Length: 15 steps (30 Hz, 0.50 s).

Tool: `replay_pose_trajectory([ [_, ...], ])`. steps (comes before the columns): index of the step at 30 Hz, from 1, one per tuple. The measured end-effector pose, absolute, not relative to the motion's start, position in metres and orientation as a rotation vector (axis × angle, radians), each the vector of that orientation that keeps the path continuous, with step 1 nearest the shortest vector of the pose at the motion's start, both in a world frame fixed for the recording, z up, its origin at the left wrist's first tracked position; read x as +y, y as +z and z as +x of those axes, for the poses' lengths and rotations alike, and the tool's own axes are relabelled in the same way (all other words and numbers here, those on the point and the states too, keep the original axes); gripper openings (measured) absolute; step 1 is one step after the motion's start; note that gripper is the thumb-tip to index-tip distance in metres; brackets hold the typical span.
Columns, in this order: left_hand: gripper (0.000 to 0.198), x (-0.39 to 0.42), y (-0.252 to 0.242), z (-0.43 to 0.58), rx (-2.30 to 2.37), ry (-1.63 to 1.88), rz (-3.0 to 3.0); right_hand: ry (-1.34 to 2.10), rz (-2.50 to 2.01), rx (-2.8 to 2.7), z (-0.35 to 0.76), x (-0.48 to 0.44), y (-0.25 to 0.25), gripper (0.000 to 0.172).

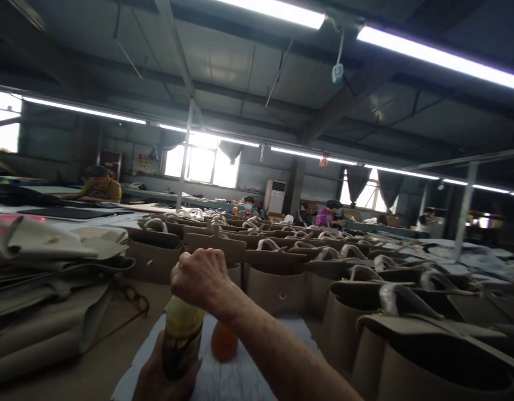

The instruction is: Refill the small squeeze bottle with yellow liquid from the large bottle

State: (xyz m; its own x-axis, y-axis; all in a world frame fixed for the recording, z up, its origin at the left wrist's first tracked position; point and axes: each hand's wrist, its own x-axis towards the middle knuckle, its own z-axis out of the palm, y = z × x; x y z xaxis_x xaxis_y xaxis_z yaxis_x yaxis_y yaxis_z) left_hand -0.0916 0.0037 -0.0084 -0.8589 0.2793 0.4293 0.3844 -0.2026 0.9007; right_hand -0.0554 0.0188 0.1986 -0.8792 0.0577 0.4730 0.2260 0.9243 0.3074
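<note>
Two hands on a bottle (182, 334).
Left hand (165, 379) grips its body; right hand (198, 277) fisted on the top, orange ball (224, 342) at three o'clock.

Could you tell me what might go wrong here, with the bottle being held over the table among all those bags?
1. The right hand is closed over the top of the bottle while the left hand grips its base; if the top gives suddenly, liquid could splash the tan bags close behind.
2. The orange round object sits right beside the bottle and could get knocked.
</note>
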Motion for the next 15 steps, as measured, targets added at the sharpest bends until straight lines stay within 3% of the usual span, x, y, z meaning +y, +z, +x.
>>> replay_pose_trajectory([
  [15, 0.051, 0.016, -0.003, -0.104, -1.78, -2.289, -0.901, -0.652, -0.521, -2.487, -0.063, 0.006, 0.196, 0.027],
])
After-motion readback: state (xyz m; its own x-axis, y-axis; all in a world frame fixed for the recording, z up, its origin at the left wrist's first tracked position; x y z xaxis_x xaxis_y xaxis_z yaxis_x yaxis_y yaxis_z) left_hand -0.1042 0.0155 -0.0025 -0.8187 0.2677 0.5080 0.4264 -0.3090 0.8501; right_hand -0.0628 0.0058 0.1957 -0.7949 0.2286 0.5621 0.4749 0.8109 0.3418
